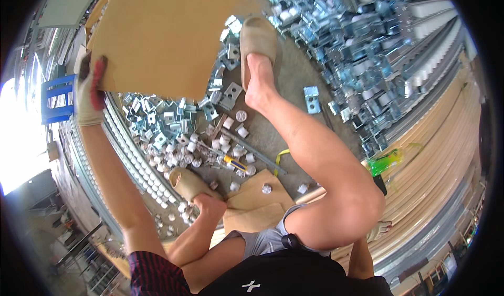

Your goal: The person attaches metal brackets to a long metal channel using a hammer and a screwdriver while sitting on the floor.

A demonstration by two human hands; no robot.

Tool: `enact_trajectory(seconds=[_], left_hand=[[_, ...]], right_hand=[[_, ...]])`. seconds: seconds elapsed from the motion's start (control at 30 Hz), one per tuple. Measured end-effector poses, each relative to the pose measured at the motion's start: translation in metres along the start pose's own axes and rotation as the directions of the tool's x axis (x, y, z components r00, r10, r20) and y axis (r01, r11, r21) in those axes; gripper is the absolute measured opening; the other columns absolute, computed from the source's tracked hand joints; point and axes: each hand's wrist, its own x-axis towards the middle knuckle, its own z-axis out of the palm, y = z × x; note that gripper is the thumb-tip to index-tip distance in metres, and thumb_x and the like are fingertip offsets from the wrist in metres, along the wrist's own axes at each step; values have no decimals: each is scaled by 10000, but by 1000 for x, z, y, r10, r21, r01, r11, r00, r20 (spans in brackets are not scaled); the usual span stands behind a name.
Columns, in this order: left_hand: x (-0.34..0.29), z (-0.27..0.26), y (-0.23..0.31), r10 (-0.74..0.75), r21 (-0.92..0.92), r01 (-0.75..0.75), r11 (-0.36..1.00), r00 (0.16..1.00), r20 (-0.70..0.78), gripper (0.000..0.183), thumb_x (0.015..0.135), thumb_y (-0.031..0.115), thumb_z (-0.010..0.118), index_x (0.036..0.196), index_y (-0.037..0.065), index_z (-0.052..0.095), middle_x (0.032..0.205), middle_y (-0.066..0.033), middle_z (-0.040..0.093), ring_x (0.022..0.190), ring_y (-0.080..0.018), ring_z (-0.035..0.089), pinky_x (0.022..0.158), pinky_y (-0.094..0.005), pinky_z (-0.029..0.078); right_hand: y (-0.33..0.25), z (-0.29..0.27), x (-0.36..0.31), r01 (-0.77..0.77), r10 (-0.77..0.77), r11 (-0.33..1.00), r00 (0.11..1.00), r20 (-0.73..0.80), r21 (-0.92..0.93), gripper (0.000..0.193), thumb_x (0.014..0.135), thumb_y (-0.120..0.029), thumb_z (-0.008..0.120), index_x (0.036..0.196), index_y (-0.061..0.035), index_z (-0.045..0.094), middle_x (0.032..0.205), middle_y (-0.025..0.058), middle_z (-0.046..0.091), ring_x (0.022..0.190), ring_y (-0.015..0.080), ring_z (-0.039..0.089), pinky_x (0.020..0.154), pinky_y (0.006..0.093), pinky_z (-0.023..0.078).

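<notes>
My left hand [92, 88], in a white work glove with dark red fingers, grips the left edge of a large brown cardboard sheet [157, 39]. The sheet is raised at the upper left and hides part of the floor behind it. Half hidden behind my bent right knee, my gloved right hand [379, 231] lies by the long pale boards [420, 191], its visible fingers stretched out. Below the cardboard lie a heap of small metal brackets [163, 117] and several white round plastic caps [241, 116].
A bigger pile of bluish metal brackets [336, 49] fills the upper right. On the floor are a yellow-and-blue screwdriver [235, 164], a flat cardboard piece [257, 201] and a metal rod [257, 153]. A green plastic bottle [386, 162] rests on the boards. Left stands a blue plastic stool [58, 99].
</notes>
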Motion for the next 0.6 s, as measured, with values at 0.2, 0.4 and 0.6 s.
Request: enact_trajectory(seconds=[0.2, 0.4, 0.6], left_hand=[[-63, 54, -158, -345, -742, 72, 666, 912, -221, 522, 965, 216, 759, 1435, 109, 556, 1279, -59, 697, 1124, -240, 702, 834, -392, 620], [-100, 204, -118, -526, -843, 227, 488, 847, -77, 502, 964, 67, 726, 1431, 151, 561, 1207, -61, 716, 1016, -259, 732, 829, -418, 635], [-109, 314, -91, -309, -330, 256, 909, 943, -120, 597, 888, 206, 794, 1423, 35, 591, 1198, -137, 758, 1030, -308, 754, 854, -381, 600]], right_hand=[[13, 16, 8, 35, -34, 998, 999, 34, -53, 1000, 982, -762, 417, 1683, -74, 227, 1735, 174, 263, 1590, 346, 288, 1262, 459, 289], [15, 22, 10, 108, -109, 994, 994, -11, -22, 1003, 986, -734, 442, 1668, -29, 232, 1727, 213, 254, 1587, 355, 280, 1304, 457, 206], [23, 1, -2, 62, -63, 995, 998, 9, 80, 999, 974, -713, 494, 1657, -24, 256, 1713, 212, 280, 1577, 374, 283, 1302, 471, 201]])
